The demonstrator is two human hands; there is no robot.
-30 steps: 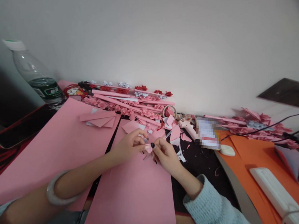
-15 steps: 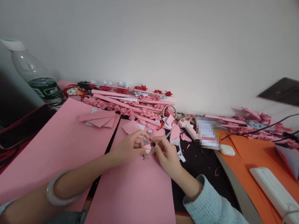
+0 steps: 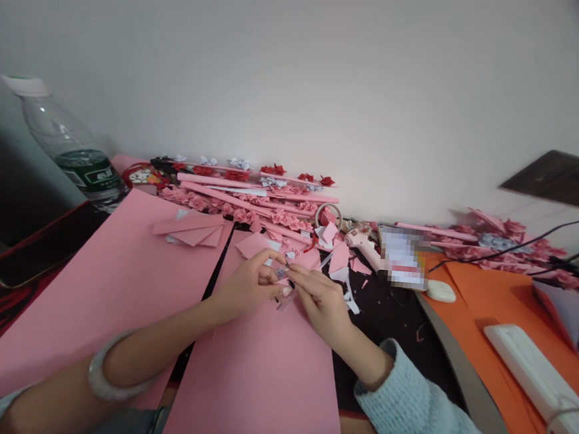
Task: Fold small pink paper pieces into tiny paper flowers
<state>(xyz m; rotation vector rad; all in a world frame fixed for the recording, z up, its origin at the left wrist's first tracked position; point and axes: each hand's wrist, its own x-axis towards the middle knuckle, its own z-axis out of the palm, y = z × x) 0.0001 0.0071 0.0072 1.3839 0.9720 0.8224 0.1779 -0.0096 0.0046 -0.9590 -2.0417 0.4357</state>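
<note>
Above a pink paper sheet [image 3: 261, 382], my left hand [image 3: 247, 284] is closed on a small folded piece of pink paper [image 3: 283, 283], pinched between thumb and fingers. My right hand [image 3: 323, 300] meets it from the right. Its fingertips press together at the edge of the same folded paper, and its fingers partly cover the piece. Little bits of paper lie on the sheet under the hands. Just behind are loose pink squares [image 3: 253, 245] and white paper scraps [image 3: 351, 295].
A water bottle [image 3: 91, 161] stands at the back left near a phone [image 3: 41, 244]. Paper flowers and pink paper tubes [image 3: 255, 204] line the wall. A glue gun [image 3: 365, 245], a tape roll [image 3: 328, 215], orange sheets [image 3: 482, 312] and a white power strip [image 3: 537, 383] lie to the right.
My right hand's fingers have shifted slightly left and straightened over the folded paper, closer to my left fingertips. My left hand stays nearly still.
</note>
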